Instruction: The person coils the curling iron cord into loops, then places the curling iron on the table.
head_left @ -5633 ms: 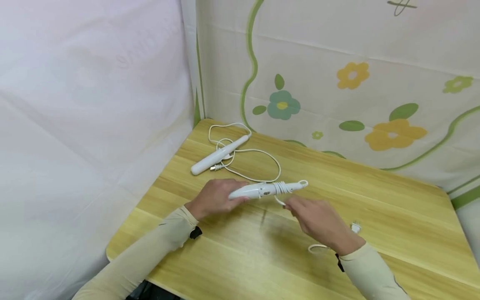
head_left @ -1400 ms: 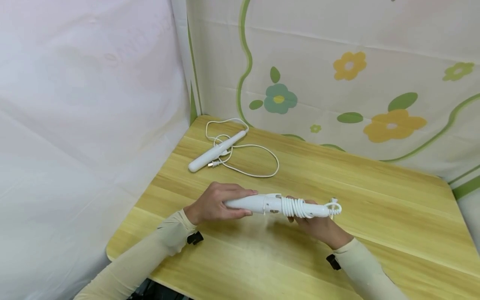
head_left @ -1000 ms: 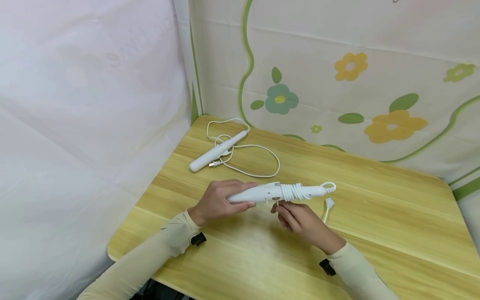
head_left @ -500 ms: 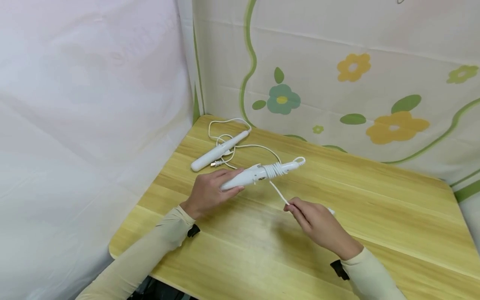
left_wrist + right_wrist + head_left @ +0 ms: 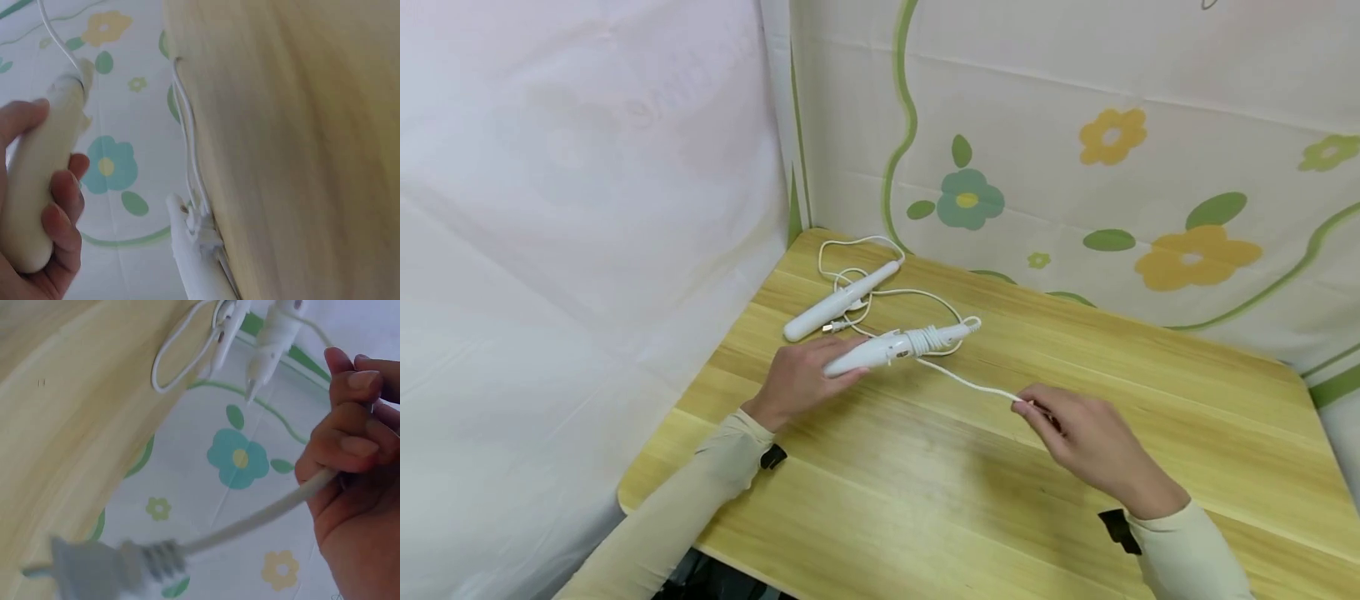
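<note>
The left hand (image 5: 797,379) grips the wand (image 5: 863,357) by its thick end, its long axis slanting rightward and away above the table (image 5: 925,500). Well right of the wand, the right hand (image 5: 1088,437) pinches its cord (image 5: 973,386); the plug (image 5: 94,569) hangs past those fingers.

Faint lettering (image 5: 681,83) being spotted on white curtain (image 5: 587,250) at left, too pale to be deciphered; nothing legible picked out elsewhere.
</note>
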The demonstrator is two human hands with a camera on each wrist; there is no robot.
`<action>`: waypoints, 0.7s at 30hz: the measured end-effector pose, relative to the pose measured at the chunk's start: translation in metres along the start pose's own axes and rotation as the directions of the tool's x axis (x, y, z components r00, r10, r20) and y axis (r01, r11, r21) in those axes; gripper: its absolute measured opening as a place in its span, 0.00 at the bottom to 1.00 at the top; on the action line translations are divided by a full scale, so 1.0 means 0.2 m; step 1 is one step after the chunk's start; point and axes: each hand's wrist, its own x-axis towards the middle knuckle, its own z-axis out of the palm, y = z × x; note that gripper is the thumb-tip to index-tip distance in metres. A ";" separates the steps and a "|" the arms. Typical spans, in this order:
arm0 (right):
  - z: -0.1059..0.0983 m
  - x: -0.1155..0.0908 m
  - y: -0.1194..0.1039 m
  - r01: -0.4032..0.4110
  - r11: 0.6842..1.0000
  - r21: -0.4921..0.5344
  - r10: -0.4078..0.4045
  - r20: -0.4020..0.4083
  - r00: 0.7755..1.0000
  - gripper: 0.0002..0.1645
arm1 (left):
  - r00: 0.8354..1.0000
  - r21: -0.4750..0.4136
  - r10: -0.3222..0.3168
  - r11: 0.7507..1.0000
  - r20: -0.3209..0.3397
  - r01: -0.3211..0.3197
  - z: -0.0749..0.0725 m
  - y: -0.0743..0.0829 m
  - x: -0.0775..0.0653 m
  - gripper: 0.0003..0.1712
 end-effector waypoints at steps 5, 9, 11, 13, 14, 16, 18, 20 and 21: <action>-0.04 0.02 0.07 0.092 0.996 -0.021 -0.094 -0.130 0.987 0.12 | 0.984 -0.067 0.152 0.987 0.096 -0.146 -0.02 -0.02 -0.01 0.30; -0.04 0.05 0.11 0.133 0.990 -0.039 -0.138 -0.186 0.973 0.28 | 0.938 -0.137 0.312 0.946 0.151 -0.292 -0.02 0.00 0.00 0.30; -0.03 0.06 0.13 0.140 0.989 -0.039 -0.145 -0.194 0.970 0.29 | 0.916 -0.178 0.371 0.922 0.156 -0.343 -0.02 0.01 0.01 0.29; -0.01 0.06 0.14 0.141 0.989 -0.031 -0.145 -0.194 0.970 0.27 | 0.898 -0.235 0.415 0.896 0.145 -0.376 -0.02 0.02 0.01 0.29; 0.00 0.05 0.15 0.139 0.990 -0.024 -0.140 -0.191 0.972 0.24 | 0.893 -0.268 0.429 0.884 0.134 -0.384 -0.01 0.03 0.01 0.29; 0.03 0.05 0.16 0.130 0.992 -0.005 -0.129 -0.179 0.975 0.14 | 0.894 -0.365 0.435 0.854 0.110 -0.370 -0.01 0.05 0.00 0.29; 0.06 0.04 0.16 0.120 0.992 0.024 -0.115 -0.164 0.980 0.05 | 0.909 -0.477 0.408 0.818 0.088 -0.321 -0.01 0.07 0.00 0.29; 0.09 0.03 0.16 0.107 0.993 0.054 -0.098 -0.149 0.984 0.12 | 0.933 -0.576 0.354 0.778 0.069 -0.253 -0.02 0.08 0.00 0.28; 0.11 0.02 0.16 0.106 0.992 0.064 -0.096 -0.147 0.984 0.14 | 0.945 -0.612 0.320 0.760 0.063 -0.217 -0.02 0.09 0.00 0.28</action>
